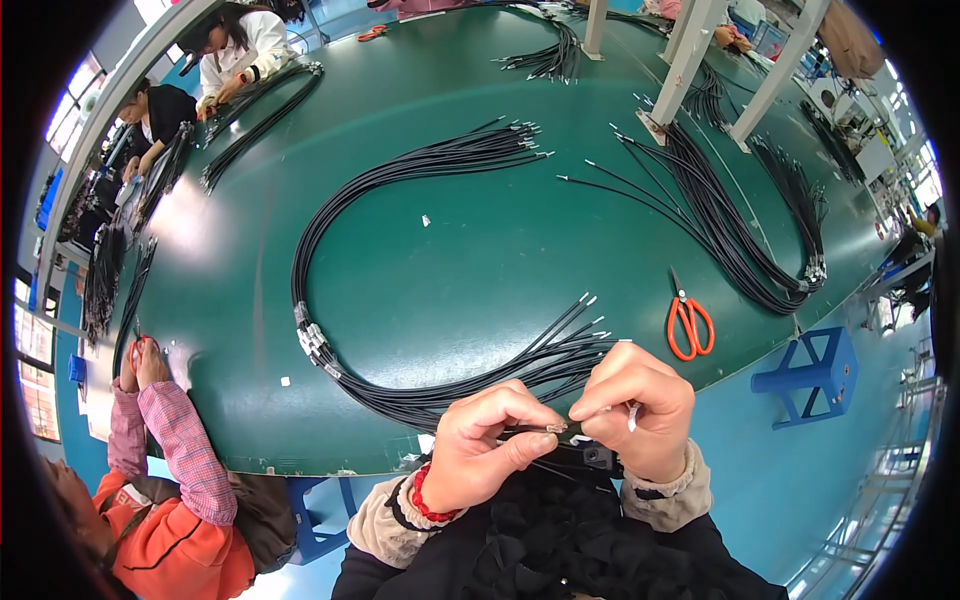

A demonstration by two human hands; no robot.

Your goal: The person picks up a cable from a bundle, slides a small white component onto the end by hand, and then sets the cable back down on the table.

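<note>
Pinching one black wire end (545, 430) between both hands (560, 425), curved cable bundle (400, 270) and orange scissors (690, 325) beyond.

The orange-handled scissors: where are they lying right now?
In the head view the orange-handled scissors lie on the green table, to the person's right, just beyond the right hand and beside the black cable bundle.

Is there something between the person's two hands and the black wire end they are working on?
Nothing visible: left hand and right hand already pinch the thin black wire end with a metal tip between their fingers.
</note>
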